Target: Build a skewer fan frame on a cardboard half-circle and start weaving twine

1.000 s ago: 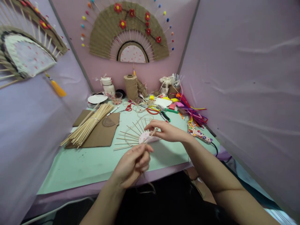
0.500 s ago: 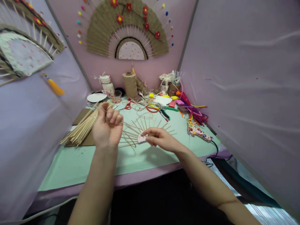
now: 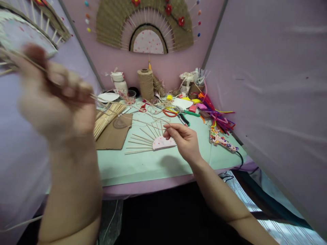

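The booth is lined with pink and lilac cloth, and a large fan [image 3: 109,30] with red flowers is hung on the back wall above a pale green table [image 3: 143,170]. On the table a small fan frame [image 3: 162,143] is laid, its thin sticks spread out from a pink-spotted half-round base; its right side is hidden by the right hand [image 3: 184,139]. Twine [image 3: 95,98] is pinched between the thumb and fingertips of that hand, which is held above the frame. The strands are stretched up to the left hand [image 3: 55,92], which is raised at the left and blurred, its fingers curled tightly around them. A bundle of sticks [image 3: 108,117], partly covered by the left hand, is laid on brown cardboard [image 3: 112,137]. At the right a glue gun [image 3: 222,141] is placed near heaped pipe cleaners [image 3: 217,114].
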Available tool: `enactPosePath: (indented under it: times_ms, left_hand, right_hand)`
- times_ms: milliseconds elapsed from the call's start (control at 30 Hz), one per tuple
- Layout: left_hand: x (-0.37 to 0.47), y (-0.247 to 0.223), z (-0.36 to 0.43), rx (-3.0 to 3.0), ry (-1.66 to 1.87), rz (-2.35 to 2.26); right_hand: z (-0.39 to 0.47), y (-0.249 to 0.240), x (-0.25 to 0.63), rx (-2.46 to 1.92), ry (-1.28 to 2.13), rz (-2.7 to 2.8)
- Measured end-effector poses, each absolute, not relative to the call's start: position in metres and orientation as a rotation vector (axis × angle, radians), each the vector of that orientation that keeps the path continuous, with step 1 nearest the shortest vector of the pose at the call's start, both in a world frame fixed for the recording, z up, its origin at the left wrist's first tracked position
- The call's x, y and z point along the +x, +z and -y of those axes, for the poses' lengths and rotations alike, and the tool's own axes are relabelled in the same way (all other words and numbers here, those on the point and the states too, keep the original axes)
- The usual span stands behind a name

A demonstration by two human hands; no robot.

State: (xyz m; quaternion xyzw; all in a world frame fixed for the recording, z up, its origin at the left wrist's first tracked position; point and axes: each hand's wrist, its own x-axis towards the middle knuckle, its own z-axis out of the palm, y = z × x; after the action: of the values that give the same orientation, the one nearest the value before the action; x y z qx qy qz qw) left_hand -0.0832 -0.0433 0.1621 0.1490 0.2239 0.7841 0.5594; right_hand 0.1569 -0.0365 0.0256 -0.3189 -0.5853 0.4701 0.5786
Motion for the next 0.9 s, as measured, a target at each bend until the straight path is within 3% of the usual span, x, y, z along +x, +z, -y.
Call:
enactPosePath:
  times_ms: [100, 267, 733, 900]
  left_hand:
    - [-0.071, 0.1, 0.026, 0.257, 1.971, -0.623]
    - [-0.052, 0.008, 0.02, -0.096, 1.698, -0.798]
    - [-0.052, 0.001, 0.027, -0.126, 1.724, -0.723]
    - [-0.052, -0.003, 0.027, -0.12, 1.742, -0.689]
  right_hand:
    - [0.034, 0.001, 0.177, -0.9, 1.244, 1.275]
    - [0.034, -0.029, 0.212, -1.129, 1.2, 1.299]
    - [0.039, -0.046, 0.231, -1.227, 0.954, 1.534]
    - [0.048, -0.043, 0.236, -0.973, 1.109, 1.542]
